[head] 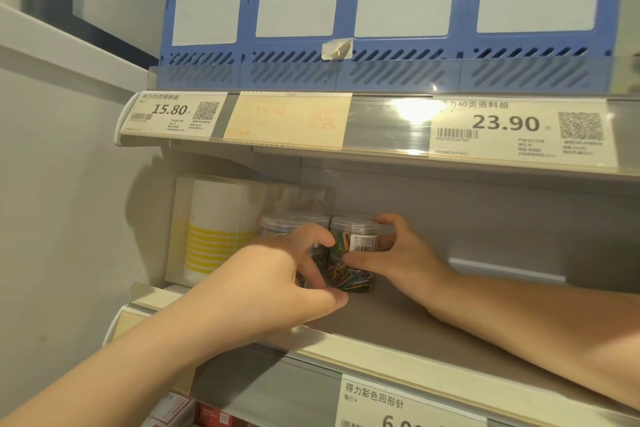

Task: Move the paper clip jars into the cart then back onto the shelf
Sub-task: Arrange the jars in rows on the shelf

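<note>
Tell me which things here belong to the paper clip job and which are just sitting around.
Job: right jar, gripped by the right hand; left jar, held by the left hand; the shelf under them.
Just there: blue file rack; white-and-yellow box; price tags.
</note>
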Action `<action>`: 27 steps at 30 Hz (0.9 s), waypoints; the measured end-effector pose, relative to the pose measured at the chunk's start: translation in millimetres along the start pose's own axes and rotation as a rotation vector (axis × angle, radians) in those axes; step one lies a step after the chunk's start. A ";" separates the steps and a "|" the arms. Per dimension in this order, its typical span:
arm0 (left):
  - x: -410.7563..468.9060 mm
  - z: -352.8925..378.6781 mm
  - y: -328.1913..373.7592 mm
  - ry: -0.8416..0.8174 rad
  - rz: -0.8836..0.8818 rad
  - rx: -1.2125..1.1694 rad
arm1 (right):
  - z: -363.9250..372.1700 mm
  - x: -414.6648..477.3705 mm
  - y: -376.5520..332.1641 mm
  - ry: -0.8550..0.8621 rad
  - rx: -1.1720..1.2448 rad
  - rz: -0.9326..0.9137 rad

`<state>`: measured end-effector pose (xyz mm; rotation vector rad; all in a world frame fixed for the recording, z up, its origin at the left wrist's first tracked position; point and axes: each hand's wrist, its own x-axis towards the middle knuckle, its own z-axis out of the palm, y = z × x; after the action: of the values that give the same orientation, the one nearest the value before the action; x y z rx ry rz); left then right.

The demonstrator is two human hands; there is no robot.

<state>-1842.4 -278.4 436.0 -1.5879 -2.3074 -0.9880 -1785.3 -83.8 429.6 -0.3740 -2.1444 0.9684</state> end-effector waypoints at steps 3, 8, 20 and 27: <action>-0.2 -0.2 0.7 0.002 0.000 -0.003 | 2.5 2.3 3.0 -0.002 0.035 0.003; 0.0 0.0 0.3 0.003 -0.003 -0.004 | 4.4 2.8 5.8 -0.004 0.074 -0.007; 0.3 0.1 0.0 0.001 0.005 0.011 | 5.7 3.8 6.7 0.001 0.046 -0.012; 0.3 0.2 -0.6 0.008 0.013 0.021 | 5.0 1.8 4.3 0.000 0.052 -0.013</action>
<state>-1843.0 -278.1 435.8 -1.5861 -2.2921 -0.9627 -1790.4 -82.6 425.2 -0.3340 -2.1151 1.0152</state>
